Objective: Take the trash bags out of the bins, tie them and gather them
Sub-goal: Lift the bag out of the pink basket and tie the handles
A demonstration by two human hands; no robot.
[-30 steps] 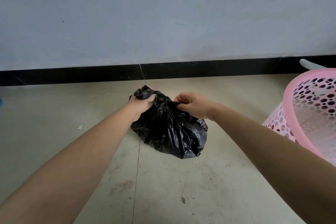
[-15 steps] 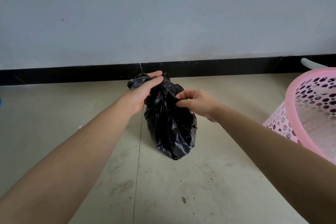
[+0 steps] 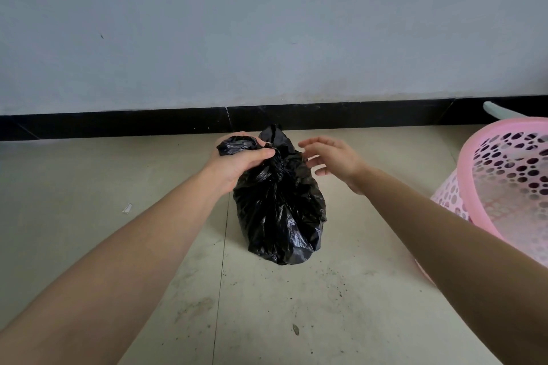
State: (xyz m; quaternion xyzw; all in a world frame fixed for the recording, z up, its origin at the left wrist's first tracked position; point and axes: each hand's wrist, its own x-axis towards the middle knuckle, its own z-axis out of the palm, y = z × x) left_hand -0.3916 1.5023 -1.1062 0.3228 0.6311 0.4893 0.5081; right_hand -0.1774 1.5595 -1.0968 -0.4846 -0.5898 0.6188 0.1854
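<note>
A full black trash bag (image 3: 278,210) stands on the pale tiled floor, its neck bunched at the top. My left hand (image 3: 237,161) is closed around the gathered neck, with a twist of plastic sticking out above the fist. My right hand (image 3: 335,158) hovers just right of the neck with its fingers spread, holding nothing. A pink perforated bin (image 3: 504,187) stands at the right edge, behind my right forearm; no bag shows inside it.
A grey wall with a black skirting board (image 3: 118,124) runs across behind the bag. A pale green object (image 3: 498,111) pokes out behind the pink bin. Small scraps and dirt (image 3: 127,208) lie scattered on the floor.
My right hand has let go of the bag's neck and opened, moving slightly right. My left hand keeps its hold, and the bag has settled more upright.
</note>
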